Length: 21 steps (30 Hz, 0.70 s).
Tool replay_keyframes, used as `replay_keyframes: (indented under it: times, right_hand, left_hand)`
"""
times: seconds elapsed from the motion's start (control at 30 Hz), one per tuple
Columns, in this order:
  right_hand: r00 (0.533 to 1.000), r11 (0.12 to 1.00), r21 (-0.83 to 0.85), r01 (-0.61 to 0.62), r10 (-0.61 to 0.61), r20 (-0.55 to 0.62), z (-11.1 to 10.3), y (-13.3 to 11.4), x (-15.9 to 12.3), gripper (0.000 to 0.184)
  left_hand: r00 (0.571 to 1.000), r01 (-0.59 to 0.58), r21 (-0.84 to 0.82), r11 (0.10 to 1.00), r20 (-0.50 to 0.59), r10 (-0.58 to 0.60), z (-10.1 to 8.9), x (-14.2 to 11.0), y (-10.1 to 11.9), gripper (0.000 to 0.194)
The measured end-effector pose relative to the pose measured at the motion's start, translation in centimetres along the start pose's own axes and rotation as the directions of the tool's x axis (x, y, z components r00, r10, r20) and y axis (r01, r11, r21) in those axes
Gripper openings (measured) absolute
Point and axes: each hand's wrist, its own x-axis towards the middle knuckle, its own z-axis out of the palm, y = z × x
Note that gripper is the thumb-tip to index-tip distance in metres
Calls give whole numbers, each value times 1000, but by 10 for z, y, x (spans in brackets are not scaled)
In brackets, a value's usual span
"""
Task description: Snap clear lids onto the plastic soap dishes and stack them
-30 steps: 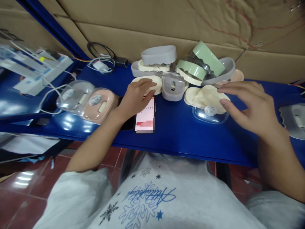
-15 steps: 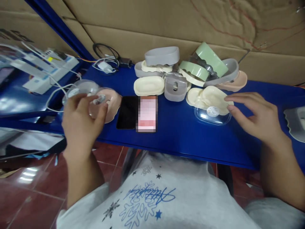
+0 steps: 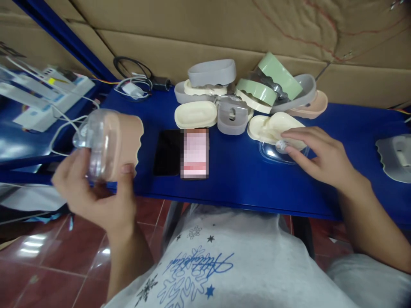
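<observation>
On the left side of the blue worktop [image 3: 237,184], I have my left hand [image 3: 96,196] clasped around a peach plastic box [image 3: 126,139] with a clear domed lid [image 3: 98,147], tipped sideways, its wavy edge facing right; I can't tell whether it touches the surface. On the right, my right hand [image 3: 321,162] is at a stickered clear cover [image 3: 272,155] and some cream trays [image 3: 257,128], thumb and forefinger slightly apart; whether it grips anything, I cannot tell. Between my hands, a dark phone [image 3: 167,154] lies beside a lit phone [image 3: 195,156]. Farther back, I see gray boxes [image 3: 210,73] and green boxes [image 3: 279,77] heaped together.
</observation>
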Motion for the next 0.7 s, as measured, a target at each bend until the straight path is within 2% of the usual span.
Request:
replay_keyframes:
  times: [0.03, 0.07, 0.1, 0.17, 0.2, 0.23, 0.27, 0.3, 0.33, 0.4, 0.47, 0.53, 0.6, 0.63, 0.7]
  right_hand:
    - [1000, 999, 52, -7, 6, 24, 3, -6, 1, 45]
    - [998, 991, 135, -20, 12, 58, 7, -12, 1, 57]
    - [995, 970, 241, -37, 14, 98, 12, -18, 2, 71]
    - [990, 885, 458, -82, 18, 142, 24, -29, 3, 95]
    - [991, 836, 539, -103, 42, 124, 30, -33, 3, 101]
    - [992, 795, 593, -127, 95, 85, 36, -35, 4, 101]
    - [985, 763, 629, -149, 168, 30, 41, -35, 5, 97]
    - [969, 732, 660, -169, 245, -25, 45, -34, 6, 93]
    - [946, 698, 692, -185, 316, -66, 48, -31, 7, 87]
    - [910, 614, 765, -192, 403, -95, 51, -25, 8, 77]
    - [903, 522, 833, -182, 424, -69, 50, -21, 9, 73]
    - [898, 412, 889, -199, 440, -3, 47, -21, 10, 75]
    - [865, 256, 931, -261, 491, 107, 43, -24, 13, 71]
    - [834, 165, 941, -296, 525, 171, 41, -26, 15, 65]
    - [756, 0, 939, -344, 593, 277, 37, -29, 18, 49]
  left_hand:
    - [983, -160, -100, 982, -105, 149, 5, 2, 15, 78]
    - [960, -268, -213, 940, -138, 242, 12, 5, 32, 74]
    - [946, -324, -339, 883, -110, 305, 21, 8, 50, 73]
    - [893, -354, -538, 765, 49, 447, 43, 16, 87, 72]
    - [832, -363, -593, 719, 141, 536, 55, 19, 103, 67]
    - [765, -372, -649, 664, 192, 615, 67, 22, 116, 65]
    - [721, -363, -696, 620, 212, 660, 80, 23, 126, 64]
    - [704, -327, -736, 593, 229, 672, 92, 24, 133, 62]
    - [698, -272, -778, 567, 246, 672, 103, 23, 136, 60]
    - [700, -88, -828, 553, 344, 626, 121, 19, 135, 54]
    - [680, 127, -817, 563, 485, 550, 131, 13, 127, 47]
    - [662, 268, -765, 585, 588, 465, 135, 12, 122, 43]
    - [683, 268, -743, 613, 596, 423, 135, 22, 121, 43]
    - [708, 212, -749, 627, 561, 430, 135, 32, 122, 44]
    - [741, 12, -753, 658, 449, 500, 141, 62, 126, 43]
